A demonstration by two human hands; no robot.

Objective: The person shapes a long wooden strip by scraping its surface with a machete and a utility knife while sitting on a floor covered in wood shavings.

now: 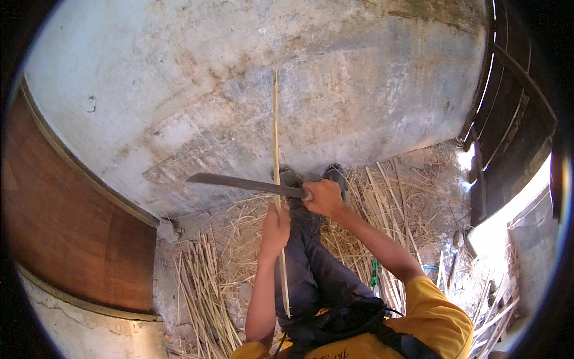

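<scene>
1. The left hand (pixel 276 230) is closed around a long, thin wood strip (pixel 275 137). Its fingers are curled together and clamped on the strip.
2. The wood strip runs through that hand. One long part sticks out past the fingers, up in front of the wall (pixel 239 90). The other part comes out below the hand and hangs over the dark pants (pixel 305 257), down to a thin end near the black bag (pixel 338 323) at the waist.
3. The right hand (pixel 324 199) is wrapped tight around the handle end of a machete (pixel 233 181). Its fingers are bent and clamped there, and the strip is to the left of them, not in them.
4. The machete's long, dark blade points to the left. It crosses the strip just past the left fingers. I cannot tell how deep the edge sits on the wood, or if it cuts in at all.
5. Two dark shoes (pixel 336 174) are near the bottom of the wall.
6. On the floor, a pile of thin sticks (pixel 203 293) lies to the left. More long strips (pixel 382 203) and curly shavings (pixel 245 218) lie around the legs.
7. A small green thing (pixel 374 273) is by the right leg.
</scene>
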